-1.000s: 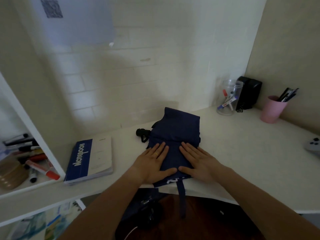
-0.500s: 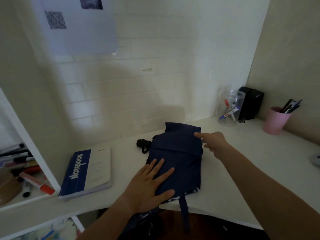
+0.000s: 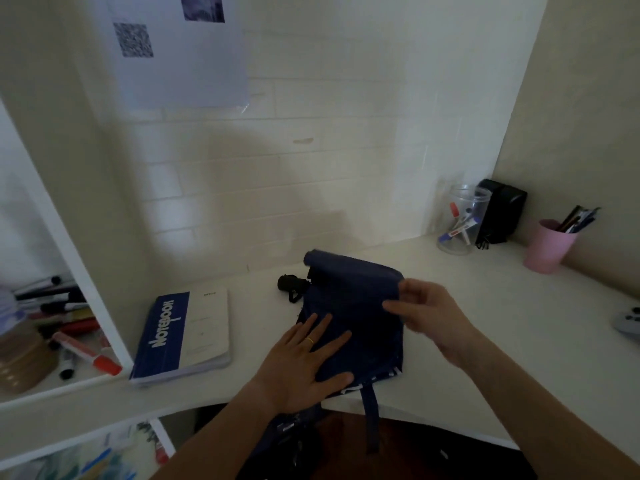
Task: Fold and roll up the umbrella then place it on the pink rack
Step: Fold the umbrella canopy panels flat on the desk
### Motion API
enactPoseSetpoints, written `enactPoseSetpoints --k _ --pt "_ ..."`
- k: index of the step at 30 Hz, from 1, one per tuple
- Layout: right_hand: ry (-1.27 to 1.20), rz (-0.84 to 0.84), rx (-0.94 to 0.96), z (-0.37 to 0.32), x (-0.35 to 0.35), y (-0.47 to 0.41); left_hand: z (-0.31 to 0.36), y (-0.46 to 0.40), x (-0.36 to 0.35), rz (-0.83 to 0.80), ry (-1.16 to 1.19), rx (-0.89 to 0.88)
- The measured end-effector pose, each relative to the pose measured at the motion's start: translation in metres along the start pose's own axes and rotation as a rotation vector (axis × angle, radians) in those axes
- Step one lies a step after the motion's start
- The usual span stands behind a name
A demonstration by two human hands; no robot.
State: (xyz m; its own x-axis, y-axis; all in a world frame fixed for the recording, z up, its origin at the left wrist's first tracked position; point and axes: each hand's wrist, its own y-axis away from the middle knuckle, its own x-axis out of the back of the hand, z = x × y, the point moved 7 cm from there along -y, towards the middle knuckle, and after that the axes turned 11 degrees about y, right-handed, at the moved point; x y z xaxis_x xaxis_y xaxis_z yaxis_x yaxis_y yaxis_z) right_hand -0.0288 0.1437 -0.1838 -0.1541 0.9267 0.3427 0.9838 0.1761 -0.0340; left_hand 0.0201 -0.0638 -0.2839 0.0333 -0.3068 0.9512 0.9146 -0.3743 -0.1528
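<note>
The dark blue umbrella (image 3: 356,306) lies folded flat on the white desk (image 3: 485,306), its black handle (image 3: 289,284) sticking out at the far left and its strap (image 3: 371,417) hanging over the front edge. My left hand (image 3: 304,365) lies flat, fingers spread, on the near left part of the fabric. My right hand (image 3: 426,311) pinches the fabric's far right edge, which is lifted and curling over toward me. No pink rack is in view.
A blue and white notebook (image 3: 183,337) lies left of the umbrella. A shelf compartment with markers (image 3: 69,327) is at far left. At back right stand a clear jar (image 3: 462,223), a black box (image 3: 500,211) and a pink cup (image 3: 549,245) of pens. A grey controller (image 3: 628,320) lies at the right edge.
My right hand left the near fabric, reached to the far right edge and took hold of it, lifting it into a curl. My left hand stayed pressed on the fabric.
</note>
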Motion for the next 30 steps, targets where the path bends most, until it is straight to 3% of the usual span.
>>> enactPoseSetpoints --k 4,9,11,15,18,20,25,30 --pt "-0.043 -0.043 -0.084 0.041 -0.026 0.034 0.001 0.000 0.001 0.016 -0.002 -0.004" --pt "-0.212 0.056 -0.172 0.064 -0.030 0.042 0.009 0.005 0.014 0.132 0.040 -0.068" --pt "-0.213 0.066 -0.158 0.067 -0.031 0.042 0.011 0.011 0.026 0.249 0.186 -0.039" --pt "-0.161 0.044 -0.102 0.074 -0.031 0.039 -0.017 0.022 0.051 0.583 0.715 0.273" --pt "-0.164 0.031 -0.068 0.074 -0.031 0.039 -0.022 0.014 0.056 0.548 1.068 0.345" --pt "-0.174 0.022 -0.050 0.074 -0.032 0.040 -0.018 0.013 0.059 0.525 1.169 0.345" --pt "-0.187 0.030 -0.023 0.072 -0.031 0.041 -0.013 0.022 0.068 0.612 0.882 0.202" --pt "-0.180 0.035 -0.065 0.074 -0.029 0.041 -0.010 0.035 0.062 0.543 0.985 0.150"
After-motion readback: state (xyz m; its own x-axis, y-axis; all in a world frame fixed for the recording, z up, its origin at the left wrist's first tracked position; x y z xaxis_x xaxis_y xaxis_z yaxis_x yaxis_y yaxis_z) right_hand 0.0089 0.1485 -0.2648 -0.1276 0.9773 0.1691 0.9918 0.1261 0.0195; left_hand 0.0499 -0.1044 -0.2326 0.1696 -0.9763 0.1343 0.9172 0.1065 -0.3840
